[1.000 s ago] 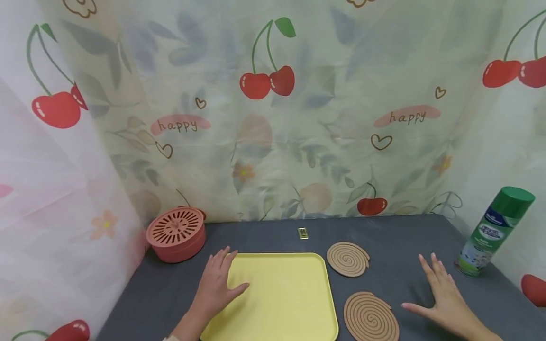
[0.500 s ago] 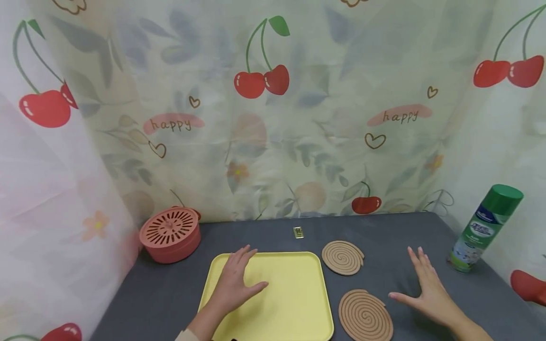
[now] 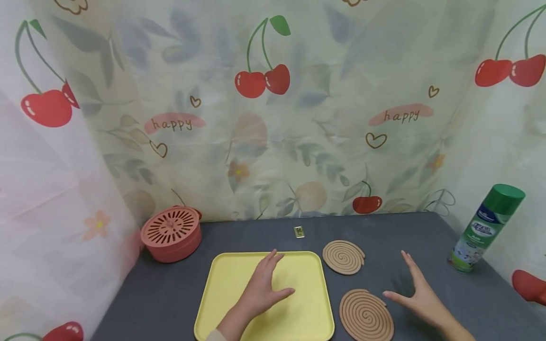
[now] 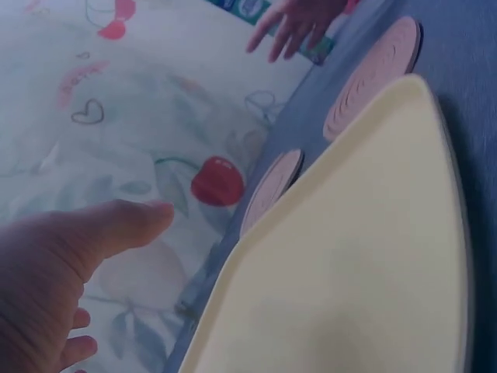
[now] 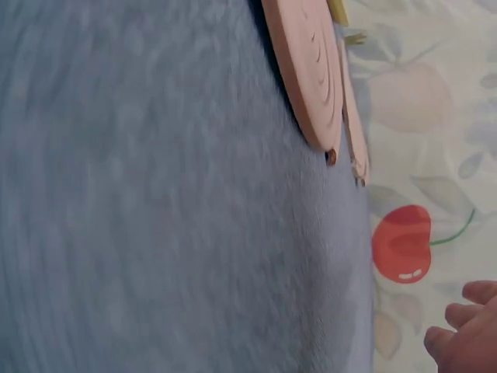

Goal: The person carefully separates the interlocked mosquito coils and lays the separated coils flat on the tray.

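Note:
My left hand (image 3: pixel 261 290) hovers over the yellow tray (image 3: pixel 222 279), with the thumb spread from the fingers and nothing held. In the left wrist view that hand (image 4: pixel 62 256) stands apart from the tray surface. To the tray's right lie two spiral mosquito coils, a farther coil (image 3: pixel 343 257) and a nearer coil (image 3: pixel 367 315). My right hand (image 3: pixel 422 298) is raised above the dark tabletop, right of the nearer coil, its thumb and fingers spread and holding nothing. Only part of the right hand (image 5: pixel 470 334) enters the right wrist view.
A round red slotted container (image 3: pixel 170 233) stands at the back left. At the right stands a green spray can (image 3: pixel 486 229). A small gold-coloured plate (image 3: pixel 299 232) lies behind the tray. Printed curtains (image 3: pixel 273 142) enclose the dark table (image 3: pixel 396 237) at the back and sides.
My left hand has moved right, from the tray's left edge to over its middle. The right hand has drifted slightly left towards the nearer coil. The objects keep their places.

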A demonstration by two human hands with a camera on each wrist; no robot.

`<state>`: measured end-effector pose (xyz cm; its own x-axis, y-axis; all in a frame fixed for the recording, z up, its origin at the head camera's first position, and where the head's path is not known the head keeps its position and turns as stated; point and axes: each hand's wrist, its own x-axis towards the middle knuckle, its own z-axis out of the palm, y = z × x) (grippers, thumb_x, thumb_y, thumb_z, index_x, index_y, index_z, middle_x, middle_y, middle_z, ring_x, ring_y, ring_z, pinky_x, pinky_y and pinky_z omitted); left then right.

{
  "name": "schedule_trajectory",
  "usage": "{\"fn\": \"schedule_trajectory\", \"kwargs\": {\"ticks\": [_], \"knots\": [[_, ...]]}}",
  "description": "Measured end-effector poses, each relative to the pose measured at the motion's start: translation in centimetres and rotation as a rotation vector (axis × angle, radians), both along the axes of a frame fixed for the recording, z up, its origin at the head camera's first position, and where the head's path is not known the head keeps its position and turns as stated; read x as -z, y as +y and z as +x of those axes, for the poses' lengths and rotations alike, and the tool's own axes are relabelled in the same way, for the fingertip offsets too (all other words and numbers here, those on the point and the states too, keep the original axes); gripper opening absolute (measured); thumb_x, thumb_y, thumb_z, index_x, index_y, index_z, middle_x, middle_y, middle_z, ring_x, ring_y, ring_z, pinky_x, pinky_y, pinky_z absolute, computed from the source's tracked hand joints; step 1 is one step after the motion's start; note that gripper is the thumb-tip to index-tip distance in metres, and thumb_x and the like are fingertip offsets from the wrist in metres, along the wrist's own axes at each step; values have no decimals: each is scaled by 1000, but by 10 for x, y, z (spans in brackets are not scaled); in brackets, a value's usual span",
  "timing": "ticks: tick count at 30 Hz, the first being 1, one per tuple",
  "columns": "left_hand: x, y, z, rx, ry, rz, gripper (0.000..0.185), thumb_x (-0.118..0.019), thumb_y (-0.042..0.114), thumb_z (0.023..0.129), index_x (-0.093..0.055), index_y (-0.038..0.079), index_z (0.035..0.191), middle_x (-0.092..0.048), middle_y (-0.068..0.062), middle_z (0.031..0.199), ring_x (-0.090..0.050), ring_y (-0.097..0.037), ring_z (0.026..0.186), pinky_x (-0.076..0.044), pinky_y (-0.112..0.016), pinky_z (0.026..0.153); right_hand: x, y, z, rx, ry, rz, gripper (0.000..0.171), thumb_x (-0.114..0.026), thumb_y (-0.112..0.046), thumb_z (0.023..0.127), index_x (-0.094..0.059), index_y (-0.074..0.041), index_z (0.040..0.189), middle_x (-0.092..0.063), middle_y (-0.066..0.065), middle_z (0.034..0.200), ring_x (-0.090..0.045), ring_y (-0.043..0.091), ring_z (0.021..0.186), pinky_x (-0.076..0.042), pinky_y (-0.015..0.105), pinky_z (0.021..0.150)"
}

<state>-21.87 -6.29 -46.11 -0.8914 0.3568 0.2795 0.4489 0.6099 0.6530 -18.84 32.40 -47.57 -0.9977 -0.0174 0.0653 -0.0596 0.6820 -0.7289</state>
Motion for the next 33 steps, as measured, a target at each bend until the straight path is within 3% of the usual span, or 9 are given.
{"fn": "schedule_trajectory", "kwargs": {"ticks": [7, 16, 23, 30, 32, 33], "knots": [[5, 33, 8, 55, -85, 20, 76, -75, 31, 77, -38, 11, 140, -30, -16, 149, -32, -36, 135, -38, -53, 102, 5, -6, 3, 2, -24, -112, 105, -69, -27, 82, 11, -22, 150, 7, 28, 153, 1, 57, 134, -13, 77, 94], [10, 61, 19, 82, -145, 76, 76, -76, 32, 76, -38, 12, 140, -29, -15, 150, -32, -35, 135, -37, -53, 103, 15, -18, 2, -34, 13, -248, 101, -68, -15, 83, 8, -9, 149, 7, 30, 152, -1, 56, 134, -12, 72, 100], [13, 82, 25, 135, -223, 108, 77, -75, 35, 77, -37, 13, 140, -25, -14, 151, -28, -35, 137, -35, -52, 105, 19, -21, 6, -60, -56, -314, 92, -64, -11, 86, 2, -7, 150, 2, 29, 153, 0, 52, 136, -10, 71, 102], [22, 102, 33, 194, -250, 69, 76, -74, 35, 78, -37, 16, 141, -23, -14, 152, -27, -34, 138, -37, -46, 106, 28, -22, 10, -120, -90, -410, 83, -59, -5, 87, -4, -2, 149, 0, 28, 153, 1, 50, 135, -7, 73, 100], [22, 106, 35, 195, -269, 70, 75, -74, 35, 78, -37, 17, 141, -23, -13, 152, -27, -33, 139, -37, -44, 106, 32, -22, 11, -118, -76, -389, 81, -60, -6, 87, -7, -3, 149, -6, 22, 154, -1, 24, 144, -12, 58, 111], [22, 109, 36, 196, -280, 71, 75, -74, 35, 78, -37, 17, 141, -23, -12, 152, -27, -32, 139, -37, -44, 107, 34, -23, 11, -116, -63, -382, 79, -60, -7, 88, -9, -3, 148, -10, 18, 155, -5, 9, 144, -16, 44, 116]]}}
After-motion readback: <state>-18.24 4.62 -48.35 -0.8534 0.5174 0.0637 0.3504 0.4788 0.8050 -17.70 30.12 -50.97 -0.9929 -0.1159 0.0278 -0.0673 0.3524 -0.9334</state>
